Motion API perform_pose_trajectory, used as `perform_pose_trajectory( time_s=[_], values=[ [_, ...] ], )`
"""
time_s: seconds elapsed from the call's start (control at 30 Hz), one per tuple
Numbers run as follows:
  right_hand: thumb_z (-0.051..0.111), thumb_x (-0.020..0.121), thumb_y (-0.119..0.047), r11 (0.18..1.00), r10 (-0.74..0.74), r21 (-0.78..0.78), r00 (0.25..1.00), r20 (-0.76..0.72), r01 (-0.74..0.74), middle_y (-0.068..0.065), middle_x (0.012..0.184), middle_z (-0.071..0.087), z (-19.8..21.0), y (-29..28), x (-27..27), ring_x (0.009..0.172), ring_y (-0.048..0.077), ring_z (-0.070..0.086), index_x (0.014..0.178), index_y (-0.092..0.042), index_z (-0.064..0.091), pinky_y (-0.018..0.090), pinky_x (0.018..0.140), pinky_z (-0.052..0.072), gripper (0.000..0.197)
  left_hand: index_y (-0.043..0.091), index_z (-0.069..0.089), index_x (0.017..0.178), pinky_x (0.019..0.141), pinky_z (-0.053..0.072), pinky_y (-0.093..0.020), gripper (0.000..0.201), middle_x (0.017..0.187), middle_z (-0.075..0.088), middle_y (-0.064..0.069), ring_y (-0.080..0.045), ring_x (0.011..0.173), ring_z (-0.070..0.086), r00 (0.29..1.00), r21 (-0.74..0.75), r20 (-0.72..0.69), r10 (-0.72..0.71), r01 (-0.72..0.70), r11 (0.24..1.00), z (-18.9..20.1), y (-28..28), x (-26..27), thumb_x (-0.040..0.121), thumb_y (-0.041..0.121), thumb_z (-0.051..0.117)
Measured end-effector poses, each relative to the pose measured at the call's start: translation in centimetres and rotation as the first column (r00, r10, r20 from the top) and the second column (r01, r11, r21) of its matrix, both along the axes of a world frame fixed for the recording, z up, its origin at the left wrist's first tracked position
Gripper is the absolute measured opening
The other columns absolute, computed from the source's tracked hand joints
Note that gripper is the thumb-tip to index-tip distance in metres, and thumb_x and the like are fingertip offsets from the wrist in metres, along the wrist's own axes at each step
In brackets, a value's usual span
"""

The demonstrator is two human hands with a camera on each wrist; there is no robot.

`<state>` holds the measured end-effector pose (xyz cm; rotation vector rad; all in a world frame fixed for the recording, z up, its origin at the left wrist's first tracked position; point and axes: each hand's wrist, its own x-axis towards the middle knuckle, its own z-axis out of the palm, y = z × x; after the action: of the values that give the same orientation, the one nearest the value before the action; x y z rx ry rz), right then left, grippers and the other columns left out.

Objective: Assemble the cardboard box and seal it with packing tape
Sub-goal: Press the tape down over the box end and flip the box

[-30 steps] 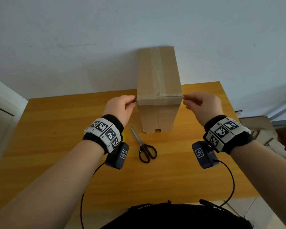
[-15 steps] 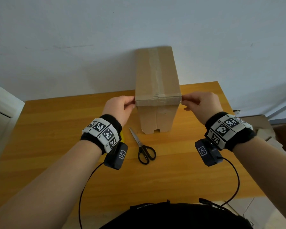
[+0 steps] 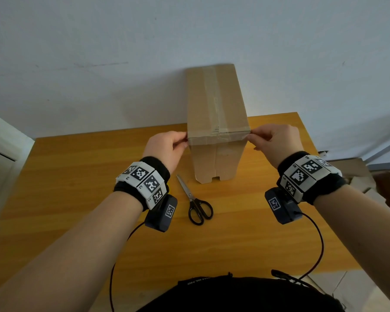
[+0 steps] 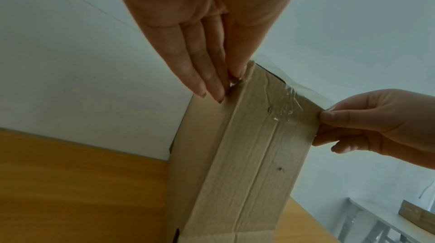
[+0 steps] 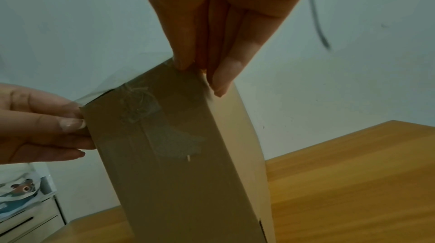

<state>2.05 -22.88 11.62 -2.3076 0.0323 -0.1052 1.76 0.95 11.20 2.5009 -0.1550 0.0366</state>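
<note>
A tall cardboard box [image 3: 216, 109] stands upright on the wooden table [image 3: 77, 176], its top seam covered with tape. A strip of clear packing tape [image 3: 218, 135] runs across the box's near top edge. My left hand [image 3: 184, 140] pinches the strip's left end at the box's left corner. At the right corner my right hand [image 3: 250, 138] pinches the other end. The left wrist view shows my left hand [image 4: 231, 79] at the corner of the box [image 4: 235, 163], with wrinkled tape [image 4: 284, 103] on the front. In the right wrist view my right hand [image 5: 200, 72] grips at the box's [image 5: 179, 163] top corner.
Black-handled scissors [image 3: 195, 203] lie on the table just in front of the box, between my wrists. The wall stands right behind the box. Loose cardboard [image 3: 356, 174] lies off the table's right side, and a white cabinet [image 3: 0, 154] stands at the left.
Both hands stay at the box's top corners, pinching the tape ends; they have shifted only slightly against the box. The box and scissors have not moved.
</note>
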Motion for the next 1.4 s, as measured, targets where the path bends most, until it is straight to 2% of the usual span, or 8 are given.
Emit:
perform_pose_trajectory(
  time_s=[0.27, 0.6, 0.77, 0.87, 1.0, 1.13, 1.3, 1.4],
  values=[
    [0.06, 0.087, -0.032, 0.994, 0.014, -0.11, 0.999, 0.036, -0.01, 0.007, 0.075, 0.069, -0.17, 0.18, -0.11, 0.074, 0.023, 0.065, 0.089, -0.011, 0.072, 0.037, 0.072, 0.055, 0.025, 0.019, 0.06, 0.121, 0.091, 0.043, -0.021, 0.031, 0.116, 0.066, 0.001, -0.014, 0.106, 0.06, 1.0, -0.004, -0.005, -0.013, 0.013, 1.0, 0.02, -0.02, -0.04, 0.091, 0.019, 0.053],
    [0.061, 0.087, -0.033, 0.996, 0.008, -0.091, 0.999, 0.031, -0.005, 0.008, 0.075, 0.069, -0.38, 0.33, -0.1, 0.072, 0.023, 0.066, 0.09, -0.011, 0.073, 0.041, 0.071, 0.056, 0.025, 0.018, 0.059, 0.121, 0.087, 0.041, -0.018, 0.032, 0.114, 0.066, 0.002, -0.011, 0.103, 0.06, 0.999, -0.022, -0.013, -0.032, 0.032, 0.999, 0.37, 0.28, -0.18, 0.09, 0.025, 0.055],
    [0.06, 0.087, -0.034, 0.996, 0.008, -0.089, 1.0, 0.03, -0.006, 0.008, 0.074, 0.069, -0.46, 0.49, -0.09, 0.072, 0.023, 0.066, 0.089, -0.012, 0.073, 0.041, 0.071, 0.056, 0.025, 0.016, 0.062, 0.118, 0.085, 0.047, -0.023, 0.032, 0.108, 0.068, 0.001, -0.013, 0.097, 0.062, 0.999, 0.002, 0.033, -0.022, 0.022, 1.0, 0.19, 0.23, -0.04, 0.09, 0.029, 0.054],
    [0.061, 0.087, -0.034, 0.996, 0.006, -0.092, 0.999, 0.031, -0.003, 0.007, 0.074, 0.069, -0.52, 0.7, -0.09, 0.072, 0.023, 0.066, 0.088, -0.012, 0.073, 0.041, 0.07, 0.056, 0.025, 0.018, 0.065, 0.113, 0.08, 0.05, -0.027, 0.029, 0.1, 0.07, 0.001, -0.013, 0.089, 0.063, 0.998, 0.033, 0.062, -0.007, 0.005, 0.999, 0.05, 0.17, 0.05, 0.091, 0.032, 0.053],
    [0.06, 0.087, -0.035, 0.996, -0.004, -0.093, 0.999, 0.045, 0.008, 0.006, 0.074, 0.068, -0.69, 0.78, -0.19, 0.073, 0.022, 0.065, 0.087, -0.012, 0.071, 0.039, 0.07, 0.056, 0.025, 0.018, 0.064, 0.112, 0.073, 0.049, -0.024, 0.029, 0.094, 0.069, 0.003, -0.012, 0.082, 0.062, 0.997, 0.08, 0.077, -0.022, 0.015, 0.997, -0.26, 0.13, 0.08, 0.092, 0.033, 0.05],
    [0.06, 0.087, -0.035, 0.996, -0.014, -0.084, 0.999, 0.049, 0.018, 0.006, 0.076, 0.069, -0.9, 0.73, -0.12, 0.074, 0.021, 0.065, 0.087, -0.012, 0.071, 0.04, 0.071, 0.056, 0.025, 0.016, 0.066, 0.104, 0.063, 0.041, -0.019, 0.029, 0.084, 0.067, 0.004, -0.01, 0.073, 0.058, 0.994, 0.107, 0.109, -0.008, -0.004, 0.994, -0.3, 0.03, 0.09, 0.092, 0.035, 0.05],
    [0.064, 0.084, -0.035, 0.999, -0.042, -0.013, 0.999, -0.008, 0.042, 0.002, 0.083, 0.068, -0.92, 0.53, -0.17, 0.08, 0.019, 0.065, 0.088, -0.015, 0.067, 0.035, 0.075, 0.055, 0.02, 0.017, 0.061, 0.098, 0.069, 0.044, -0.019, 0.024, 0.084, 0.058, 0.01, -0.007, 0.077, 0.055, 0.996, -0.01, 0.055, 0.074, -0.074, 0.997, -0.38, 0.11, -0.24, 0.086, 0.038, 0.057],
    [0.065, 0.084, -0.027, 0.999, -0.043, 0.0, 0.999, 0.0, 0.043, 0.001, 0.082, 0.067, -0.93, 0.41, -0.5, 0.081, 0.018, 0.064, 0.084, -0.015, 0.064, 0.035, 0.076, 0.054, 0.012, 0.017, 0.059, 0.083, 0.065, 0.047, -0.018, 0.014, 0.076, 0.06, 0.008, -0.008, 0.073, 0.057, 0.993, -0.105, 0.004, 0.115, -0.114, 0.988, -0.26, 0.28, -0.27, 0.084, 0.031, 0.061]
  ],
)
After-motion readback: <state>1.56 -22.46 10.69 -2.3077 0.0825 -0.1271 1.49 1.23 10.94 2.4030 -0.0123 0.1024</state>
